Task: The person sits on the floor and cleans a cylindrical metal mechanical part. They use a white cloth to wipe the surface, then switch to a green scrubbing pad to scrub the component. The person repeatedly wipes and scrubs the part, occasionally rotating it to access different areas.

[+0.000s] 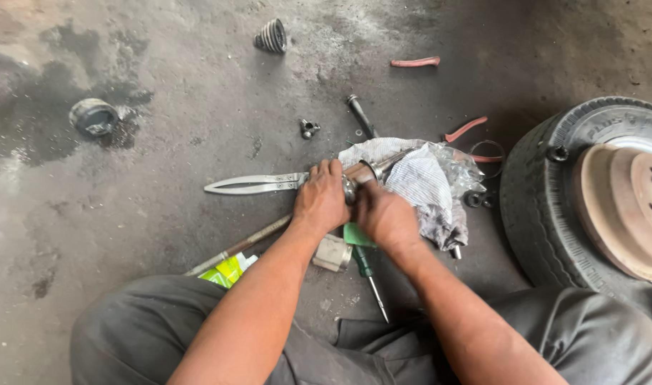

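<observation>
Clamped: my left hand grips a metal shaft joint at frame centre, long silver pliers jutting toward 9 o'clock. My right hand wraps its other side over a grey rag. Tyre at 3 o'clock.

Both forearms reach forward; the left hand and right hand sit close together, fingers curled, knuckles up.

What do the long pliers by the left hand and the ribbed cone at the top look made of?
Pliers: bare metal, likely steel, with a pale grey sheen along the handles.
Ribbed cone: probably black rubber, matte, with soft-looking pleated folds; from here it cannot be told for sure.
</observation>
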